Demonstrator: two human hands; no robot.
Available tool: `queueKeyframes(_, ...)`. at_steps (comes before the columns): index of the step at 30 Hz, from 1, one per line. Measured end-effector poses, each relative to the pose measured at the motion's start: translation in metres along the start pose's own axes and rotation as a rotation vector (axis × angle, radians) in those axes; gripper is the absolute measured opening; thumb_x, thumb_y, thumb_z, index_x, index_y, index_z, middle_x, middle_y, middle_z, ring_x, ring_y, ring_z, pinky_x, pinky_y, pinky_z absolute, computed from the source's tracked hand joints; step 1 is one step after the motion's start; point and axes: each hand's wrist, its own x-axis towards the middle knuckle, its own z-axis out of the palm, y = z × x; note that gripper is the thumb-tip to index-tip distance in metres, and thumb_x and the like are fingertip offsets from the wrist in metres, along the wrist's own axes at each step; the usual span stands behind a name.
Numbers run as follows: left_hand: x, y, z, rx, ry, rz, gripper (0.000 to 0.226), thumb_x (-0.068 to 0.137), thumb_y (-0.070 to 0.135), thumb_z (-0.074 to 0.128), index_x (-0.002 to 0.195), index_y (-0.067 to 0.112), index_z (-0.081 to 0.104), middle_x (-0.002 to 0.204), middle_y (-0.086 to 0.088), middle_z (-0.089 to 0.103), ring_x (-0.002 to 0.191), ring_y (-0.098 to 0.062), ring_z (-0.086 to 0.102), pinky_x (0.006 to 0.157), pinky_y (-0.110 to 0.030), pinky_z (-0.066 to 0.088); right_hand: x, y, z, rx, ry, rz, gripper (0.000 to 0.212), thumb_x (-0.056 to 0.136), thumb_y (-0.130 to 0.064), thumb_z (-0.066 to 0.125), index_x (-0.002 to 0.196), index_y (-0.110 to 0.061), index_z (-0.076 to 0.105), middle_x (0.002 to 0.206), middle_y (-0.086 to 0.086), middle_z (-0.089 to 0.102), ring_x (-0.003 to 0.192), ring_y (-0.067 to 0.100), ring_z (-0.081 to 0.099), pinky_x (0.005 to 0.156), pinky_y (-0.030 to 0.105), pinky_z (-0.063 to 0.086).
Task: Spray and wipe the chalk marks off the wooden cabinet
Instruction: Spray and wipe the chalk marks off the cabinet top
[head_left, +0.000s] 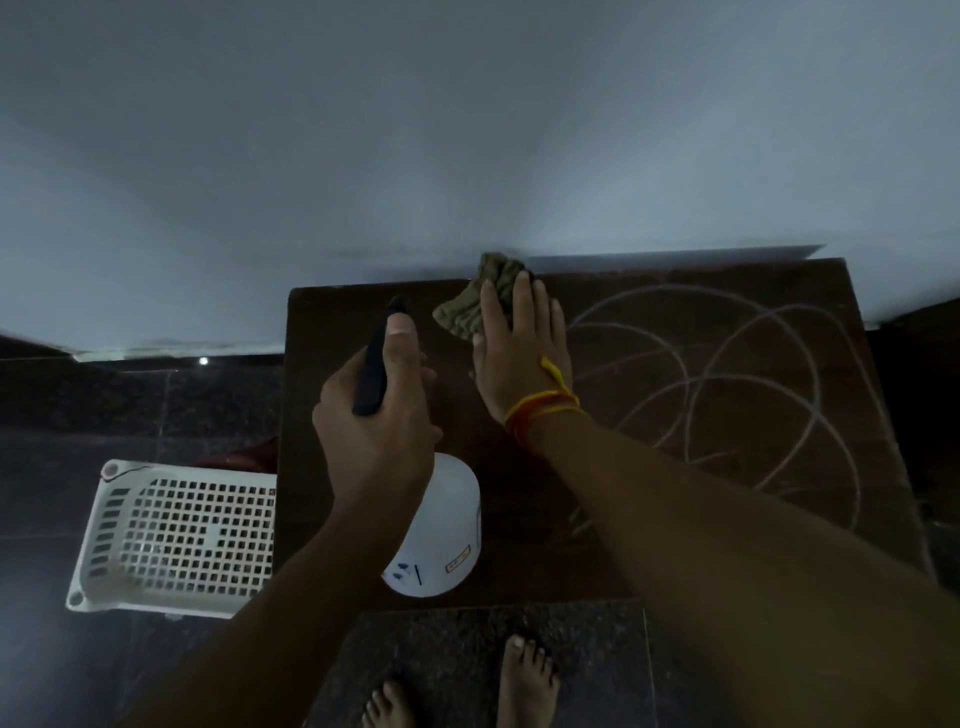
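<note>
Cloth (478, 306) half under right hand (519, 358)

- We see both of the person's forearms bare from the frame's lower edge to the wrists; no sleeve shows.
- On the wrist of the right hand (519, 358) we note a band of thread (540, 408) wound several times round, red strands beside orange-yellow ones, with a knotted yellow tail lying on the back of the hand.
- The left hand (376, 426) wears no ring, band or watch that we can see.
- We see two bare feet (527, 680) at the bottom, without footwear.
</note>
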Motion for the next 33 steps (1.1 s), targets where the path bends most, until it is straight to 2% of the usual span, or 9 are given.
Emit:
queueKeyframes(4,-0.001,0.001,-0.004,0.0,0.007,-0.012,0.04,0.099,0.052,0.045,0.08,0.024,0.065,0.073,0.001,0.068,0.055,-0.006,0.063,0.043,-0.015,0.046,0.0,0.002,-0.001,0.009,0.015,-0.016,0.06,0.096,-0.033,0.038,0.15,-0.017,0.02,0.157,0.02,0.011,0.145,0.038,0.007,0.119,0.048,0.006)
queueKeyframes(9,0.002,0.009,-0.007,-0.026,0.012,-0.029,0.048,0.088,0.063,0.042,0.081,0.021,0.067,0.074,-0.001,0.069,0.054,-0.007,0.063,0.042,-0.016,0.046,-0.03,0.005,0.0,-0.011,-0.011,-0.029,0.059,0.095,-0.033,0.039,0.149,-0.016,0.024,0.155,0.022,0.017,0.144,0.039,0.013,0.118,0.048,0.009)
queueKeyframes(12,0.002,0.007,-0.006,-0.009,0.01,-0.013,0.042,0.097,0.055,0.045,0.079,0.023,0.066,0.072,0.001,0.068,0.053,-0.007,0.062,0.042,-0.016,0.046,-0.003,0.007,-0.001,-0.018,0.0,-0.035,0.058,0.096,-0.033,0.038,0.15,-0.018,0.022,0.157,0.021,0.013,0.145,0.038,0.009,0.118,0.048,0.006)
queueKeyframes(16,-0.004,0.004,-0.008,0.004,0.009,0.002,0.041,0.096,0.056,0.044,0.076,0.026,0.064,0.07,0.001,0.068,0.051,-0.007,0.061,0.041,-0.016,0.045,0.019,0.008,-0.005,-0.027,-0.007,-0.023,0.058,0.097,-0.034,0.036,0.151,-0.018,0.018,0.157,0.02,0.01,0.145,0.037,0.006,0.119,0.048,0.005)
queueKeyframes(20,-0.008,0.003,-0.011,0.015,0.015,0.009,0.04,0.1,0.05,0.045,0.074,0.026,0.063,0.069,0.002,0.067,0.054,-0.008,0.062,0.043,-0.019,0.048,-0.033,0.005,-0.004,0.014,-0.016,-0.019,0.059,0.097,-0.034,0.037,0.151,-0.018,0.018,0.157,0.021,0.01,0.145,0.038,0.007,0.118,0.047,0.004)
queueKeyframes(24,-0.011,0.003,-0.013,0.005,0.012,-0.004,0.039,0.097,0.053,0.046,0.072,0.028,0.062,0.068,0.007,0.068,0.055,-0.006,0.062,0.044,-0.02,0.049,-0.096,0.008,0.003,-0.055,-0.043,-0.065,0.061,0.093,-0.034,0.044,0.148,-0.016,0.024,0.153,0.023,0.023,0.142,0.04,0.021,0.115,0.048,0.012)
queueKeyframes(27,-0.014,-0.001,-0.012,0.001,0.005,-0.003,0.04,0.093,0.057,0.044,0.071,0.028,0.063,0.068,0.01,0.068,0.053,-0.007,0.062,0.043,-0.02,0.048,-0.075,0.012,0.004,-0.067,-0.037,-0.107,0.06,0.095,-0.033,0.041,0.149,-0.017,0.022,0.155,0.023,0.019,0.143,0.039,0.016,0.117,0.049,0.011)
queueKeyframes(30,-0.023,-0.011,-0.01,0.011,-0.015,0.007,0.037,0.096,0.055,0.045,0.073,0.031,0.062,0.069,0.01,0.068,0.053,-0.008,0.062,0.042,-0.019,0.048,-0.046,0.01,0.004,-0.046,-0.014,-0.052,0.059,0.096,-0.033,0.038,0.15,-0.018,0.021,0.156,0.021,0.015,0.145,0.038,0.011,0.118,0.047,0.007)
queueKeyframes(33,-0.037,-0.018,-0.011,0.001,-0.042,-0.015,0.035,0.099,0.051,0.047,0.076,0.031,0.063,0.069,0.01,0.069,0.052,-0.006,0.062,0.043,-0.018,0.048,-0.055,0.007,0.004,-0.044,-0.011,-0.024,0.059,0.096,-0.034,0.038,0.15,-0.018,0.02,0.157,0.021,0.013,0.145,0.037,0.01,0.119,0.048,0.008)
